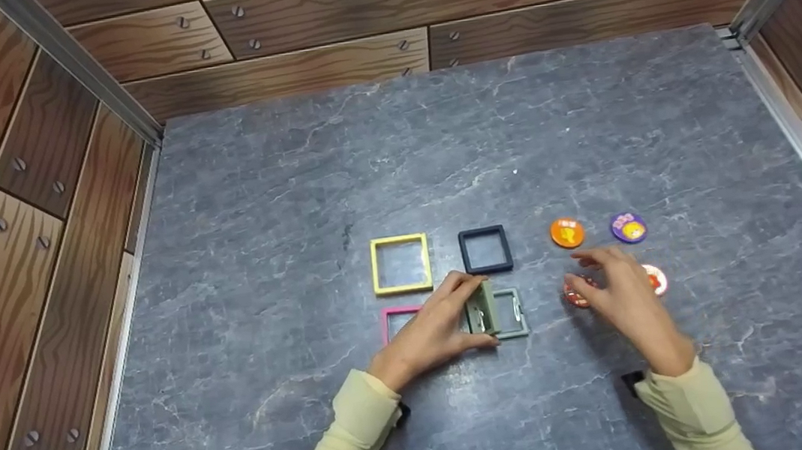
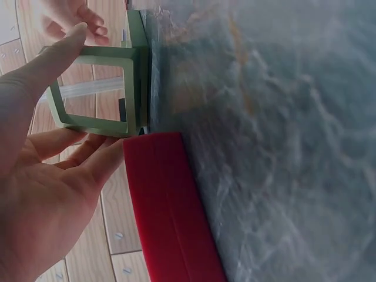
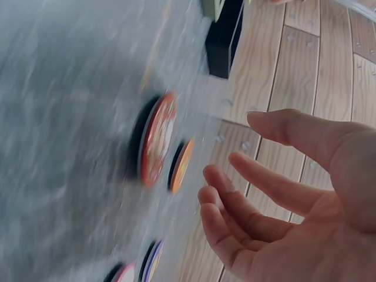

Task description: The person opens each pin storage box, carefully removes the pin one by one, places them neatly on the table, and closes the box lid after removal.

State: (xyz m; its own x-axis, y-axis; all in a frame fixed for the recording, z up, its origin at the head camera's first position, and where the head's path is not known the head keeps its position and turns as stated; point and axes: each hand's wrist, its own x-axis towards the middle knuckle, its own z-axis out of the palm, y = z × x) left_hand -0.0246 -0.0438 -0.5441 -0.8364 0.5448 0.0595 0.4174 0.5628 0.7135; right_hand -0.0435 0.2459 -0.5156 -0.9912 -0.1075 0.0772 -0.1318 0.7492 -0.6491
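A small green square display frame [image 1: 487, 309] stands hinged apart on the table, its clear-windowed lid raised. My left hand [image 1: 430, 331] grips that lid, thumb at one edge and fingers at the other, as the left wrist view shows with the lid's green rim [image 2: 94, 125]. Over the round badges hovers my right hand [image 1: 624, 298], its fingers loosely bent and holding nothing. Closest to it is a red badge [image 1: 573, 293], flat on the table; in the right wrist view the red badge [image 3: 157, 141] lies apart from the fingertips. A white-and-red badge [image 1: 657, 279] is partly hidden behind this hand.
Beyond the right hand lie an orange badge [image 1: 567, 233] and a purple badge [image 1: 629, 228]. A yellow frame [image 1: 375, 267] and a black frame [image 1: 489, 269] lie behind the green one. The left hand partly covers a pink frame [image 1: 385, 323]. Wood-patterned walls [image 1: 316, 8] border the table.
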